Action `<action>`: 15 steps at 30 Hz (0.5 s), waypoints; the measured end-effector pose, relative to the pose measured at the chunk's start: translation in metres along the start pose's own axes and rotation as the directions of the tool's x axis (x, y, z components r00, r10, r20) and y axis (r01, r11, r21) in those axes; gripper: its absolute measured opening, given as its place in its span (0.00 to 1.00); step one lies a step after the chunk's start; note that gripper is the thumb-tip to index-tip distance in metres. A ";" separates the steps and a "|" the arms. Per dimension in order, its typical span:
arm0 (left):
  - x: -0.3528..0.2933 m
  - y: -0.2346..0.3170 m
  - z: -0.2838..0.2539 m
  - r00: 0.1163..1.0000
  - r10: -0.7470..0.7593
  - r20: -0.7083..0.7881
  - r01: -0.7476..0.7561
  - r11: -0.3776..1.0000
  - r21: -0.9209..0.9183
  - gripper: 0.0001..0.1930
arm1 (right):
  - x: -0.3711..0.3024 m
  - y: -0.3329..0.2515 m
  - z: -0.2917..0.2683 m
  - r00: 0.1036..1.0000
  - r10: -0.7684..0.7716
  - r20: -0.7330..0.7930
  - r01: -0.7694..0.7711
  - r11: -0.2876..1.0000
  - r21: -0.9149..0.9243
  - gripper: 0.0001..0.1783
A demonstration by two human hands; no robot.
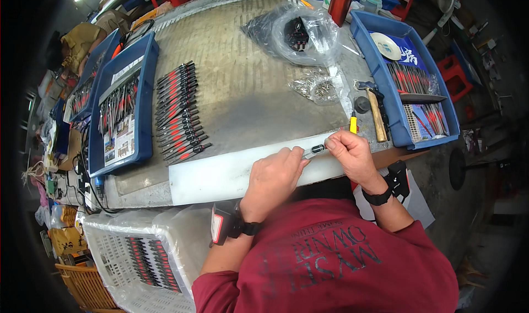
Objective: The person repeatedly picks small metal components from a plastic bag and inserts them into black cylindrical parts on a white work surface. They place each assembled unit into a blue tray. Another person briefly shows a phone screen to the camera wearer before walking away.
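Observation:
Over the white board [220, 175] at the table's front edge, my left hand [275, 175] is closed around a slim silver-and-black piece [318, 148]. Its dark oval end points toward my right hand [351, 154]. The fingers of that hand are pinched together just beside this end; whatever they hold is too small to make out. To the left, red-and-black pen-shaped tools [177, 112] lie in a long row. A hammer [378, 115], a yellow-handled tool [353, 123] and a black round block [362, 105] are beyond my right hand.
Blue trays [152, 87] [358, 37] with similar tools flank the work area. Clear bags hold black parts [297, 35] and small metal pins [325, 90]. A red cylinder [341, 2] stands at the back. Below left, a white plastic-lined basket [104, 241] contains more tools.

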State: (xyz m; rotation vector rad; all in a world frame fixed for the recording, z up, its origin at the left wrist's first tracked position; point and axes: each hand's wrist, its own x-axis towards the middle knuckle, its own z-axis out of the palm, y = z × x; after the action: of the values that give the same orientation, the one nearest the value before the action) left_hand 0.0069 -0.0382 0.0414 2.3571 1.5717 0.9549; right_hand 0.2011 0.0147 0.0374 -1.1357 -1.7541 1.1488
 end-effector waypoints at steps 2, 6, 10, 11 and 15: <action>-0.001 0.000 0.000 1.000 0.002 0.006 -0.002 1.000 0.004 0.10 | 0.000 -0.001 0.000 1.000 -0.016 0.005 0.016 0.999 -0.039 0.10; -0.002 0.001 0.001 1.000 0.020 -0.006 -0.020 1.000 0.018 0.08 | -0.002 -0.004 0.003 1.000 -0.016 -0.001 0.016 1.000 -0.021 0.09; -0.003 -0.001 0.004 1.000 0.017 -0.026 -0.018 0.999 -0.048 0.08 | -0.003 -0.002 0.003 0.974 -0.224 -0.008 0.220 0.963 -0.158 0.09; -0.004 -0.001 0.005 1.000 0.013 -0.018 -0.014 0.997 -0.072 0.08 | -0.002 -0.001 0.003 0.962 -0.275 0.000 0.270 0.947 -0.176 0.08; -0.005 -0.001 0.006 1.000 -0.002 0.009 0.003 0.993 -0.116 0.10 | -0.005 0.002 0.006 0.997 -0.072 0.023 0.072 0.997 -0.008 0.08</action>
State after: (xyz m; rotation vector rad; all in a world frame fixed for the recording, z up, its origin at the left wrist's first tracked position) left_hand 0.0086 -0.0410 0.0347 2.2769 1.4741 1.0051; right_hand 0.1979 0.0089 0.0334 -1.0600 -1.8039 1.1160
